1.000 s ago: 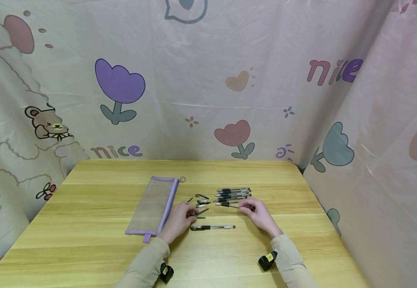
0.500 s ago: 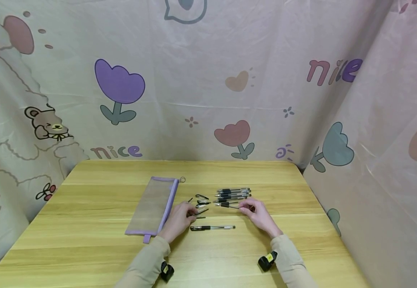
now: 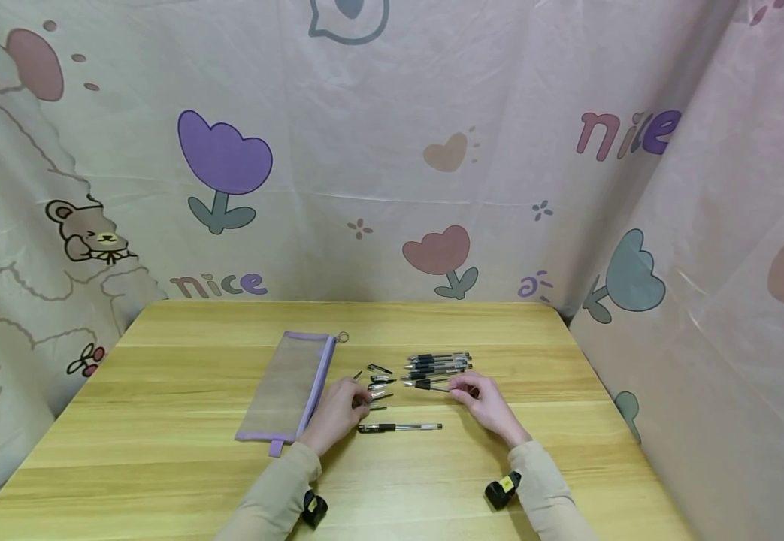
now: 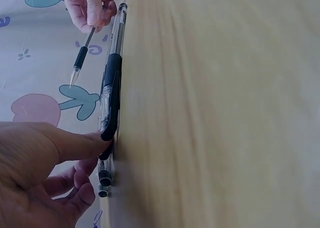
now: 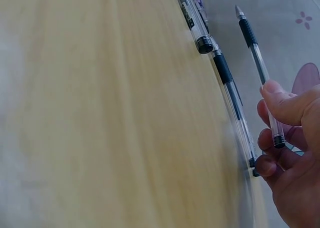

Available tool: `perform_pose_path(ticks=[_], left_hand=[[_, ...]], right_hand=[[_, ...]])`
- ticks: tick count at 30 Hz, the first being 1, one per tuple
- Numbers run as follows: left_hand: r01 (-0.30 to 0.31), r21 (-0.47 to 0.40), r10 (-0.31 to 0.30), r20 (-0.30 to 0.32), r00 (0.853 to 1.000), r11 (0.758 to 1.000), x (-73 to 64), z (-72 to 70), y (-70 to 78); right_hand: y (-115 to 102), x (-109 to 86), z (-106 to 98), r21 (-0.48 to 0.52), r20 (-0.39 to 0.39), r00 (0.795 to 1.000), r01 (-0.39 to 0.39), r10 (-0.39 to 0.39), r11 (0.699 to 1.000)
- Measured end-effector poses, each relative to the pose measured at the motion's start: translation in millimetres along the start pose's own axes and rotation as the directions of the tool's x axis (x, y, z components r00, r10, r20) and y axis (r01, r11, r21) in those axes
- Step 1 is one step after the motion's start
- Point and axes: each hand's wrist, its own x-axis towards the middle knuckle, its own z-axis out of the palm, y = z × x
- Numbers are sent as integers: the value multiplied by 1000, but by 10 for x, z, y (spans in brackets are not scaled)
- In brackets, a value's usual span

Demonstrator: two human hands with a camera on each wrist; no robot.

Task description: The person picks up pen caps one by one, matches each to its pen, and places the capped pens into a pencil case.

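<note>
My right hand (image 3: 482, 402) pinches an uncapped gel pen (image 5: 260, 67) near its back end, between thumb and fingers. The pen has a black grip, a clear barrel and a tip aimed left, and it is raised off the table. My left hand (image 3: 337, 413) rests beside several loose pen caps (image 3: 379, 379), its fingers loosely bent. A gap shows between its thumb and fingers, and nothing is seen in them; the thumb tip is partly hidden behind a capped pen (image 4: 114, 67). In the head view this capped pen (image 3: 398, 427) lies in front of both hands.
Several uncapped pens (image 3: 435, 364) lie in a row behind the right hand. A mesh zip pouch (image 3: 286, 383) with purple edging lies flat to the left. The wooden table (image 3: 161, 421) ends at a printed cloth backdrop (image 3: 337, 248).
Both hands stay almost still. The pen in the right hand shifts very slightly; the pouch, caps and other pens keep their places.
</note>
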Motion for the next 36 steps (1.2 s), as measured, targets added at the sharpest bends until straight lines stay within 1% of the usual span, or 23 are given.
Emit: perform_pose_path(ticks=[4,9,13,19,20,28,31,34,36], left_hand=[[13,-9,-12,5,1000,1000,-5,-2,5],[6,-22,-6,2,1000,1000,-15,4,9],[-13,-19,13,2,1000,1000,-6,3,0],[3,-33,-2,17,1000,999,21,-6,4],[-3,-36,3,17,1000,999,21,-8,2],[-41,-104,41,1,999,994,5,-8,-37],[-44,-124,43,-10,999,991,-3,-6,-51],[-32,-152,28,-29,999,988,-13,-13,-55],[-35,-178,27,-44,999,983,-20,-18,-52]], right_hand=[[-15,1,3,0,-1,1000,-6,6,1000],[-33,-3,6,-6,-4,1000,-5,5,1000],[-40,-5,10,-4,-3,1000,-4,4,1000],[-46,-6,11,6,2,1000,-17,17,1000],[-45,-5,9,7,2,1000,-19,19,1000],[-52,5,10,7,-2,1000,-10,10,1000],[-55,4,8,0,-2,1000,-5,5,1000],[-64,2,8,-6,0,1000,-1,1,1000],[-76,2,10,-13,0,1000,5,-5,1000]])
